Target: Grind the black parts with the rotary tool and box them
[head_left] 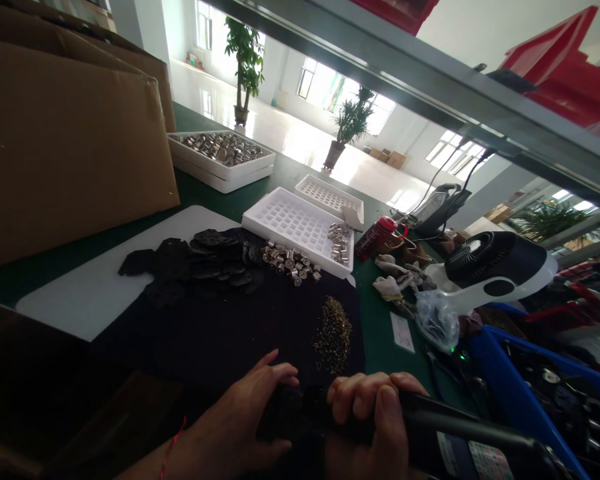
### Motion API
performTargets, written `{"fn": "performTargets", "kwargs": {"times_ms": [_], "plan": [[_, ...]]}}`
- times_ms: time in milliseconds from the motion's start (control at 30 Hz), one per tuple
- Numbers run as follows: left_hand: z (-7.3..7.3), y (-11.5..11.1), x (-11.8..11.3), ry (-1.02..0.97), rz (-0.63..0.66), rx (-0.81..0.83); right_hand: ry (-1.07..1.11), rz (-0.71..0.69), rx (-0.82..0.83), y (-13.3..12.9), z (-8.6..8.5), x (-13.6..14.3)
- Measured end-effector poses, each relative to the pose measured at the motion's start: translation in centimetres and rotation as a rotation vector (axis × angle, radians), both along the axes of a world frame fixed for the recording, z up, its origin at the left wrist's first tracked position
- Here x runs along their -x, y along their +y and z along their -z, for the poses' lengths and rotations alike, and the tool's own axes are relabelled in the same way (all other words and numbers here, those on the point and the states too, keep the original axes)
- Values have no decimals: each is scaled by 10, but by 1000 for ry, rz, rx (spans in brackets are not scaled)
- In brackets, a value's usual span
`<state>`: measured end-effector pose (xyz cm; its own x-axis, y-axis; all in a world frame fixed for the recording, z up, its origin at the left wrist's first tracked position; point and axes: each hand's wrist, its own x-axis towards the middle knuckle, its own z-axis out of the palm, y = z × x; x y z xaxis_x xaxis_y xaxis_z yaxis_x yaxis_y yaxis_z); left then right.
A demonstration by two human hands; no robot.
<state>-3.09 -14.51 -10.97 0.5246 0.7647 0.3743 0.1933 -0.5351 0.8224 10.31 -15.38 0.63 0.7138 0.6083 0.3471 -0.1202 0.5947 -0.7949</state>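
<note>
Your right hand [375,407] grips tool [445,423]; left hand [247,407] beside tool, hold unclear. Swung tool could scatter gold bits [334,337] beyond it.

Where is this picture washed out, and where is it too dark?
Head view: glare bleaches the rectangular glass windows and glossy pale floor; head view, lower middle: shadow hides detail between the bare left hand and the black cylindrical tool.

No writing can be read; the label [487,461] on the black tool [445,421], toward five o'clock, is too blurred.
</note>
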Motion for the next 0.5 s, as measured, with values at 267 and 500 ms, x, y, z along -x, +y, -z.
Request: {"fn": "performTargets", "kwargs": {"times_ms": [267,500], "plan": [[3,0,0,-22,-8,19,-16,-45,52,0,-4,-1],[8,4,0,-41,-2,7,-84,-123,122,3,-5,4]]}}
